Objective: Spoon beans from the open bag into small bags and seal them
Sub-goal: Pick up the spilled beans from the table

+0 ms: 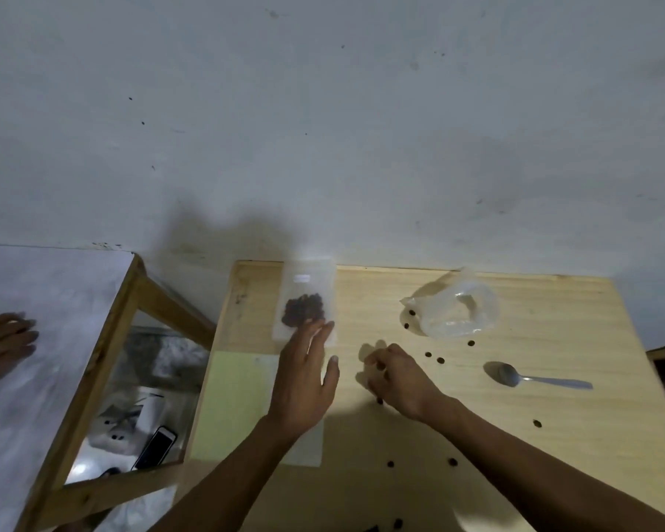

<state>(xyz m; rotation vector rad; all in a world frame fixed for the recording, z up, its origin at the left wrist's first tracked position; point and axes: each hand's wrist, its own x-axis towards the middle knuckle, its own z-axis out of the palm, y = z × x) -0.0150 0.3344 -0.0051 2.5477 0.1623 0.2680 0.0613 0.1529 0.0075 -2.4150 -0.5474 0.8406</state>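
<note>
- Head view, orientation: small bag (305, 299) lies flat on the wooden table (553, 435), long axis running away from the person, far end at the table's back edge, near end under the left hand's fingertips.
- Spoon (534, 378) lies flat to the right of the right hand, well apart from it, long axis left to right, bowl pointing toward that hand, handle pointing away.
- Count: one small bag, one open bag (455, 311), one spoon. About a dozen loose beans (440, 360) lie scattered on the table around the right hand; exact count cannot be told.
- Containers: small bag holds one dark clump of beans in its near half. Open bag, crumpled and clear, lies beyond and right of the right hand; no contents are discernible.
- Left hand (304, 382): flat, fingers extended and together, gripping nothing.
- Right hand (400, 380): fingers curled down onto the table; at least one bean shows at the fingertips, but whether it is pinched cannot be told.
</note>
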